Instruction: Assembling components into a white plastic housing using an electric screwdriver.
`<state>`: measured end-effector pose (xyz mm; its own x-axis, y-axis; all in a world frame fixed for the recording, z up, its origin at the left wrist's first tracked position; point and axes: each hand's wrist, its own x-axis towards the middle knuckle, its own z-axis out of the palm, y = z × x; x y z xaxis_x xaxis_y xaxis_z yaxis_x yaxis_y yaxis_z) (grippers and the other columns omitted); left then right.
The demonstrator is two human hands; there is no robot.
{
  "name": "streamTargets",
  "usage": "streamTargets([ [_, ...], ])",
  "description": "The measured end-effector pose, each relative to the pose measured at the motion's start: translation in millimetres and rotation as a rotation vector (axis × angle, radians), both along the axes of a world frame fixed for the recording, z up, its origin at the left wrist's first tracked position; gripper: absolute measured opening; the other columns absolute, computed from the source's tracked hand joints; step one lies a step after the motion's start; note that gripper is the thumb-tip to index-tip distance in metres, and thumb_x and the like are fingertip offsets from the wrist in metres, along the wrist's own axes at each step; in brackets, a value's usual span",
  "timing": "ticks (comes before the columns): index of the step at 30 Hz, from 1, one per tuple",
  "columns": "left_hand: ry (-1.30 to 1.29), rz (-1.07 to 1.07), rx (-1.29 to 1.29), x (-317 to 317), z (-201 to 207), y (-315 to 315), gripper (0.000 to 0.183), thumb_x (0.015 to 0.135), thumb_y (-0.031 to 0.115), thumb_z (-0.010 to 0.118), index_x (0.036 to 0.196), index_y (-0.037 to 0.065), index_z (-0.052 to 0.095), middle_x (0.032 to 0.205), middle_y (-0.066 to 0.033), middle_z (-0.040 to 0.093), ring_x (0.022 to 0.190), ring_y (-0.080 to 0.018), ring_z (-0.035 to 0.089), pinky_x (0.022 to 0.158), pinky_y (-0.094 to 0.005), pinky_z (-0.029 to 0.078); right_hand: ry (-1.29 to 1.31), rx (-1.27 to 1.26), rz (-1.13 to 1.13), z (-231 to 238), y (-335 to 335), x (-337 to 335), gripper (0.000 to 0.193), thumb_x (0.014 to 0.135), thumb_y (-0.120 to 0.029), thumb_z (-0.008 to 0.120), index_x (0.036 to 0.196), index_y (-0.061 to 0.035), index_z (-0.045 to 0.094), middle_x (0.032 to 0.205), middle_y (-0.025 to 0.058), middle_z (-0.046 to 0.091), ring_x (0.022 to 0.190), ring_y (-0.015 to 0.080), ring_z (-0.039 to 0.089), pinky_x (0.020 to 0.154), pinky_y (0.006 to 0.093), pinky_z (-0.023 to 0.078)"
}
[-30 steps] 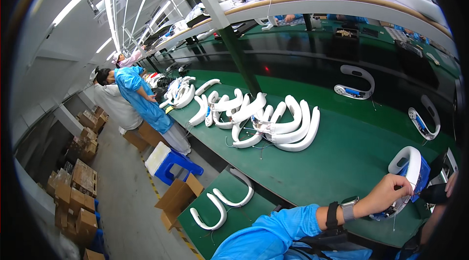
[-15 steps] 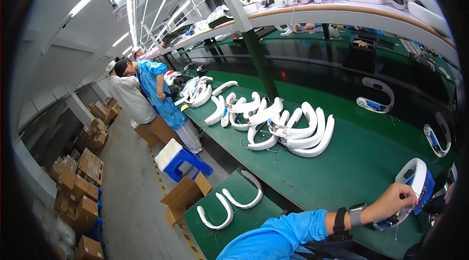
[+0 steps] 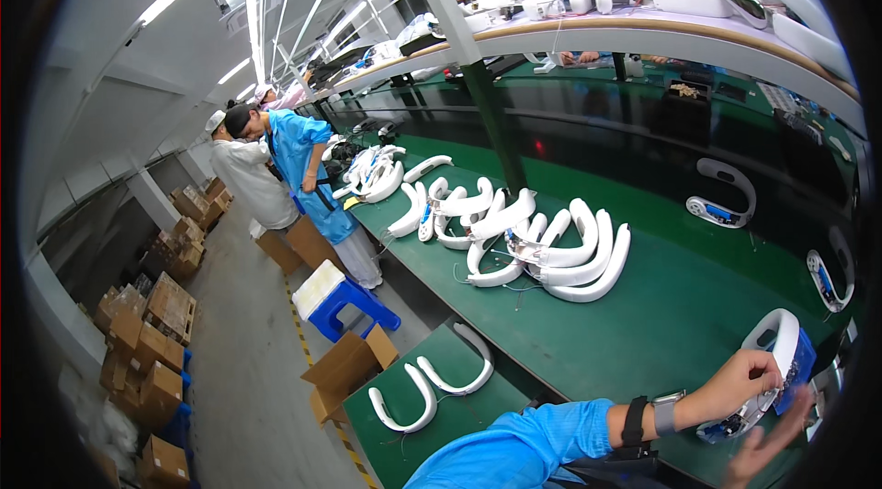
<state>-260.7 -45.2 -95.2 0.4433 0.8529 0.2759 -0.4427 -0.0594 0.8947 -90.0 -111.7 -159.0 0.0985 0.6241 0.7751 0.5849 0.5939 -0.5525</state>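
Note:
At the lower right, a white U-shaped neckband shell stands tilted on the green bench, with bare electronics at its lower end. A blue piece lies against its far side. My left hand is at the shell's edge, thumb and fingers pinched together; what lies between the fingertips is too small to make out. Beside it, slightly blurred, my right hand has its fingers stretched out near the shell's lower part, with nothing seen in it.
Several white U-shaped shells lie piled mid-bench, some with wires. Two more rest on a lower green table. A shelf above holds more shells. Co-workers, a blue stool and cardboard boxes are at the left.
My right hand has come in from the right edge toward the shell, its fingers now spread. My left hand keeps its pinch at the shell. A co-worker's head has lifted slightly.

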Motion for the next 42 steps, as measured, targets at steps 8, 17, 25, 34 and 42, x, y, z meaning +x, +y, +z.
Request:
streamTargets([
  [8,0.572,0.132,0.401,-43.0,40.3,22.5,0.013,0.081,0.012,0.076,0.093,0.007,0.077,0.131,-0.0147,0.057,0.116,-0.0276,0.061,0.094,-0.0386,0.051,0.747,-0.502,0.411,19.3,-3.2,-51.8,0.068,0.095,-0.007,0.057,0.152,0.0026,0.023,0.138,0.0178,0.048,0.115,0.0235,0.060,0.089,0.0359,0.055],
  [17,0.788,0.001,0.611,82.4,122.5,95.0,0.016,0.084,0.006,0.069,0.096,-0.003,0.075,0.080,-0.0125,0.075,0.070,-0.0156,0.071,0.065,-0.0285,0.054,0.792,-0.539,0.537,33.5,-2.2,-33.4,0.066,0.095,-0.005,0.060,0.152,0.0014,0.028,0.114,0.0132,0.068,0.093,0.0141,0.068,0.083,0.0295,0.054],
  [25,1.030,-0.142,1.066,201.4,103.6,112.1,0.021,0.080,0.002,0.061,0.096,0.000,0.075,0.079,-0.0206,0.071,0.071,-0.0309,0.072,0.067,-0.0353,0.056,0.962,-0.482,0.531,18.3,-2.7,-32.5,0.064,0.097,-0.008,0.059,0.151,0.0031,0.028,0.109,0.0112,0.069,0.090,0.0132,0.067,0.082,0.0284,0.053],
  [34,0.869,-0.296,0.697,152.3,125.2,133.0,0.026,0.095,0.011,0.059,0.115,-0.002,0.070,0.088,-0.0143,0.075,0.079,-0.0181,0.072,0.075,-0.0311,0.057,0.987,-0.533,0.580,24.6,-4.0,-22.5,0.062,0.097,-0.003,0.055,0.150,0.0030,0.025,0.113,0.0115,0.062,0.095,0.0166,0.066,0.086,0.0345,0.055],
  [42,1.099,0.512,0.644,44.0,18.4,317.3,0.034,0.089,0.025,0.065,0.111,0.001,0.072,0.092,-0.0205,0.074,0.087,-0.0303,0.073,0.081,-0.0380,0.057,1.087,-0.523,0.737,14.2,-1.7,0.1,0.071,0.091,-0.002,0.055,0.150,0.0014,0.016,0.107,0.0172,0.064,0.095,0.0237,0.067,0.084,0.0374,0.054],
])
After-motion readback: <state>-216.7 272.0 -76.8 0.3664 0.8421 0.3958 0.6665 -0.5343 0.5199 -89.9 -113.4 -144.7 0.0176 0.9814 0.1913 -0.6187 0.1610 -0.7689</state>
